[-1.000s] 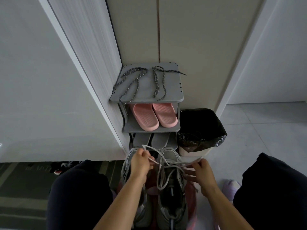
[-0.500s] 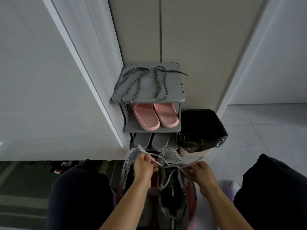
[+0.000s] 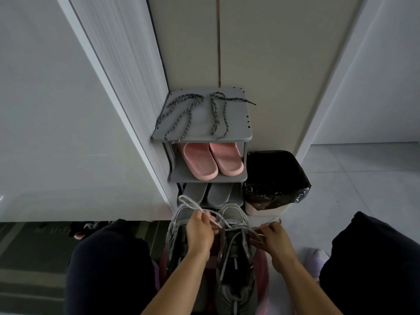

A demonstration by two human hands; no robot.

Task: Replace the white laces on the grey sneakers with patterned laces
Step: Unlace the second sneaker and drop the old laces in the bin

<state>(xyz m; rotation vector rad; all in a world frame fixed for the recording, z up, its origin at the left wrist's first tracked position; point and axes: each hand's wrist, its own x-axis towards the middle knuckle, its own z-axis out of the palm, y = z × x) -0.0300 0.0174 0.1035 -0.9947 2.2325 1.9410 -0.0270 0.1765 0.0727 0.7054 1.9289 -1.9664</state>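
Two grey sneakers stand side by side on a pink stool between my knees, the right sneaker [image 3: 235, 258] in plain sight and the left sneaker [image 3: 179, 226] partly under my arm. My left hand [image 3: 200, 233] pinches one end of the white lace [image 3: 188, 202], which loops up over the toes. My right hand [image 3: 276, 239] pinches the other end, drawn out to the right. Two patterned laces [image 3: 179, 114] lie on top of the grey shoe rack [image 3: 236, 135].
Pink slippers [image 3: 211, 160] and grey slippers [image 3: 206, 193] fill the rack's lower shelves. A bin with a black bag [image 3: 275, 180] stands right of the rack. White cabinet walls close in at the left and behind; tiled floor [image 3: 363, 173] lies to the right.
My left hand has lifted its end of the white lace, so a loop now stands above the sneaker toes. My right hand has stayed roughly in place.
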